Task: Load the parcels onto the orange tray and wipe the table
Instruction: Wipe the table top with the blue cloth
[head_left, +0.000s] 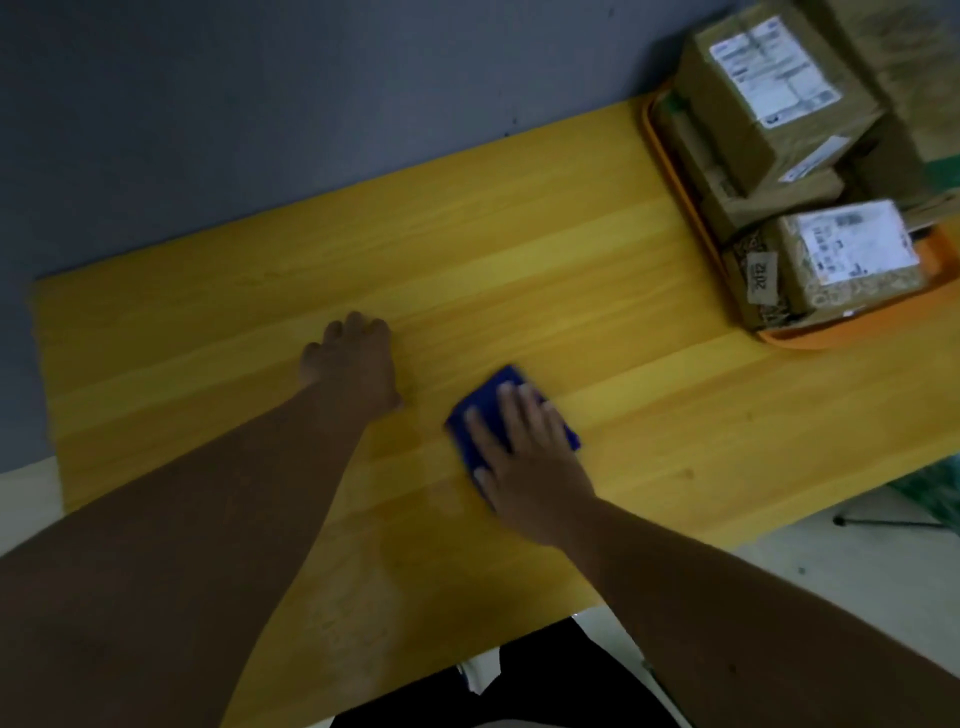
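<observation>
Parcels stage looks done: the brown cardboard parcels with white shipping labels (779, 145) sit stacked on the orange plastic tray (841, 332), which rests at the far right end of the yellow wood-grain worktop (519, 260); no parcel lies loose elsewhere on the surface. Wiping stage in hand. The right hand (524, 457) lies flat, fingers spread, pressing a folded blue cloth (506, 379) onto the worktop, well to the left of the tray and near the middle. The cloth is pinned under the palm, not gripped. The left hand (353, 364) rests bare on the wood, fingers loosely curled, farther left of the tray than the cloth, holding nothing. Risks, as judged: a sweep carried rightward toward the tray could knock its rim; the stack is tall and uneven, so a nudge may tip the top parcel off. The tray's near corner seems close to the worktop edge, which adds to that hazard. The strip beside the tray and the area under the left hand may go unwiped. Frame is blurred, so any dirt cannot be seen.
</observation>
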